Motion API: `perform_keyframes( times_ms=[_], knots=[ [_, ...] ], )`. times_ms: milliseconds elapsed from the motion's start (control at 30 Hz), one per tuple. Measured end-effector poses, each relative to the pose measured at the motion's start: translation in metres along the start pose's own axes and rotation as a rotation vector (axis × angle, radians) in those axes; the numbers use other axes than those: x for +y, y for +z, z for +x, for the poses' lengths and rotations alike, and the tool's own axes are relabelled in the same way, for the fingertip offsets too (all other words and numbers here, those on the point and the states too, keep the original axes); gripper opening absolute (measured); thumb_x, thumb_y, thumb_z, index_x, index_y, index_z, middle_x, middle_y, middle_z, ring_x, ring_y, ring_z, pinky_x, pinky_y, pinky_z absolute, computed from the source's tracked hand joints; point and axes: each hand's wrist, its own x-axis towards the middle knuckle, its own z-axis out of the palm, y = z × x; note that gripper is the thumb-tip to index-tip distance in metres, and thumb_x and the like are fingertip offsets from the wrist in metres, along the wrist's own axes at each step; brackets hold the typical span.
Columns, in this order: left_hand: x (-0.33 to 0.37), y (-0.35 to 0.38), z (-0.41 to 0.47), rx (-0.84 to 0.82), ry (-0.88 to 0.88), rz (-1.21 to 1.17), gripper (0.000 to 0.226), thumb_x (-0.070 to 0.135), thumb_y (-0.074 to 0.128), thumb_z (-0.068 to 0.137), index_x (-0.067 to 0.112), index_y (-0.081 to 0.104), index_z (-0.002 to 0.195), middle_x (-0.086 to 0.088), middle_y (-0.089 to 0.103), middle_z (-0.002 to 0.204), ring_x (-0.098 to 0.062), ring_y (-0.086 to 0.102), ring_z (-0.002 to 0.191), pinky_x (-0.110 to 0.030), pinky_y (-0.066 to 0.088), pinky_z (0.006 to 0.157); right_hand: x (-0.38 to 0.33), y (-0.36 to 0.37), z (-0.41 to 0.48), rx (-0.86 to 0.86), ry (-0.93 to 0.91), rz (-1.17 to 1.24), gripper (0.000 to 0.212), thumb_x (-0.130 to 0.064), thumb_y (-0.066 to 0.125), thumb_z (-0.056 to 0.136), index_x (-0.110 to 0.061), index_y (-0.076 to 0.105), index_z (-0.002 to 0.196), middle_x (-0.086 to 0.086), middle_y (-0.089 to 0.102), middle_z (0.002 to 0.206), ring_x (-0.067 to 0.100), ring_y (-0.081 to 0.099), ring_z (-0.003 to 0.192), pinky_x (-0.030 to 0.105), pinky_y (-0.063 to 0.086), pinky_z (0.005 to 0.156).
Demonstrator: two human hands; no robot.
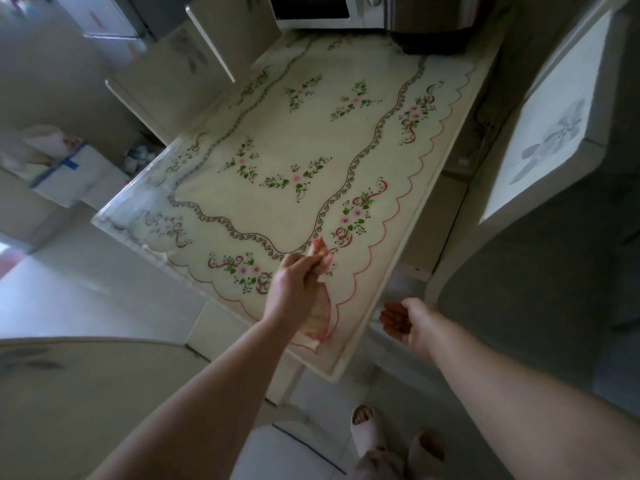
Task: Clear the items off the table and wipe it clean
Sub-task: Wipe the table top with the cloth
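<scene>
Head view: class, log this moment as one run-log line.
stage: wiping | left hand: grips cloth on table near corner | right hand: cupped, empty, beside table edge | far end: microwave, cooker

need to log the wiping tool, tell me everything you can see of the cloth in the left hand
The cloth is pale cream with a pinkish edge, soft and crumpled. The left hand grips its upper part, fingers closed around it; the rest trails toward the near table edge, lying on the floral table cover. The hand hides its middle.

Microwave [311, 8], perhaps cooker [429, 22] — table's [349, 355] far end
</scene>
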Motion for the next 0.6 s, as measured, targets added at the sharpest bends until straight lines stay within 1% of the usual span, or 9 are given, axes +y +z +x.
perform_keyframes(
  times_ms=[67, 100, 167, 233, 267, 333, 367, 433, 600],
  knots=[
    [-0.021, -0.023, 0.003, 0.052, -0.129, 0.076, 0.036, 0.046, 0.052, 0.094, 0.023, 0.068, 0.118, 0.001, 0.057, 0.108, -0.016, 0.054, 0.087, -0.033, 0.052, 0.075, 0.003, 0.002, -0.003, -0.026, 0.006, -0.082, 0.042, -0.013, 0.027, 0.102, 0.0, 0.056, 0.075, 0.013, 0.058, 0.067, 0.021, 0.051, 0.061, 0.038, 0.048, 0.09],
    [-0.033, -0.032, 0.003, 0.012, -0.222, 0.144, 0.039, 0.049, 0.05, 0.094, 0.027, 0.064, 0.122, -0.003, 0.057, 0.115, -0.018, 0.054, 0.093, -0.032, 0.051, 0.077, 0.004, 0.003, -0.005, -0.032, 0.005, -0.123, 0.042, -0.012, 0.027, 0.102, -0.001, 0.054, 0.072, 0.013, 0.059, 0.064, 0.021, 0.051, 0.062, 0.038, 0.048, 0.089],
    [-0.056, -0.045, -0.005, -0.236, -0.376, 0.388, 0.045, 0.047, 0.054, 0.092, 0.034, 0.052, 0.136, -0.003, 0.047, 0.136, -0.024, 0.048, 0.113, -0.036, 0.049, 0.089, 0.007, 0.008, -0.006, -0.035, 0.009, -0.182, 0.04, -0.01, 0.028, 0.102, -0.001, 0.052, 0.071, 0.013, 0.059, 0.063, 0.022, 0.052, 0.062, 0.036, 0.049, 0.076],
    [-0.065, -0.05, -0.015, -0.336, -0.377, 0.499, 0.05, 0.037, 0.057, 0.093, 0.036, 0.045, 0.141, 0.005, 0.041, 0.145, -0.02, 0.042, 0.12, -0.034, 0.045, 0.096, 0.011, 0.01, -0.008, -0.021, 0.007, -0.237, 0.04, -0.009, 0.028, 0.101, -0.001, 0.052, 0.07, 0.014, 0.057, 0.069, 0.023, 0.053, 0.062, 0.033, 0.046, 0.065],
    [-0.064, -0.05, -0.019, -0.318, -0.361, 0.45, 0.047, 0.028, 0.056, 0.095, 0.031, 0.046, 0.141, 0.006, 0.044, 0.143, -0.011, 0.048, 0.115, -0.027, 0.047, 0.092, 0.014, 0.011, -0.007, -0.013, 0.008, -0.256, 0.04, -0.01, 0.028, 0.101, -0.001, 0.052, 0.071, 0.014, 0.057, 0.07, 0.023, 0.053, 0.063, 0.033, 0.045, 0.063],
    [-0.057, -0.043, -0.027, -0.244, -0.334, 0.286, 0.034, 0.01, 0.05, 0.098, 0.011, 0.056, 0.132, 0.004, 0.052, 0.127, 0.012, 0.059, 0.08, -0.01, 0.049, 0.069, 0.019, 0.011, -0.006, -0.008, 0.016, -0.288, 0.04, -0.01, 0.028, 0.101, -0.001, 0.053, 0.072, 0.014, 0.058, 0.071, 0.024, 0.054, 0.063, 0.035, 0.046, 0.064],
    [-0.054, -0.039, -0.032, -0.181, -0.354, 0.28, 0.027, 0.009, 0.051, 0.097, 0.009, 0.063, 0.121, 0.002, 0.056, 0.12, 0.011, 0.058, 0.07, -0.011, 0.048, 0.062, 0.022, 0.012, -0.007, -0.012, 0.02, -0.309, 0.04, -0.011, 0.029, 0.101, -0.001, 0.054, 0.072, 0.014, 0.058, 0.071, 0.024, 0.054, 0.064, 0.036, 0.047, 0.066],
    [-0.052, -0.033, -0.042, -0.099, -0.434, 0.294, 0.022, 0.02, 0.058, 0.093, 0.022, 0.067, 0.112, 0.001, 0.062, 0.123, -0.004, 0.056, 0.082, -0.017, 0.045, 0.062, 0.027, 0.015, -0.01, -0.022, 0.03, -0.355, 0.04, -0.011, 0.03, 0.101, -0.002, 0.054, 0.071, 0.013, 0.057, 0.07, 0.023, 0.053, 0.063, 0.036, 0.048, 0.069],
    [-0.011, -0.013, -0.066, -0.224, -0.412, 0.389, 0.04, 0.032, 0.057, 0.092, 0.014, 0.052, 0.127, -0.001, 0.049, 0.13, -0.023, 0.059, 0.102, -0.029, 0.052, 0.078, 0.04, 0.018, -0.01, -0.024, 0.062, -0.422, 0.042, -0.011, 0.026, 0.101, -0.001, 0.054, 0.071, 0.014, 0.057, 0.07, 0.024, 0.055, 0.062, 0.036, 0.047, 0.063]
  ],
)
